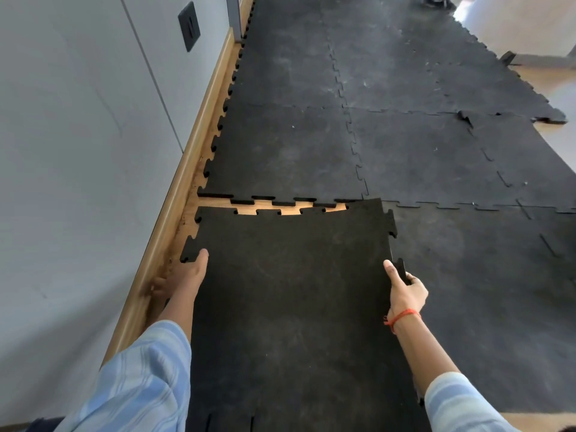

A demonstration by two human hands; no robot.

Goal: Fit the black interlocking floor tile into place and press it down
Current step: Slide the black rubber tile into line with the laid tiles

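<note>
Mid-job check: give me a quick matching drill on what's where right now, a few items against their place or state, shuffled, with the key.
Items:
1. left hand
2. right hand
3. loose tile
4. strip of bare wood floor

States:
A. grips the tile's right edge
B. shows between two toothed edges
C. far edge not yet locked in
D. holds the tile's wall-side edge

Pairs: 1-D, 2-A, 3-C, 4-B

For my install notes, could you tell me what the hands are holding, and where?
Both hold the loose black tile: left hand on its left edge, right hand on its right edge tabs.
</note>
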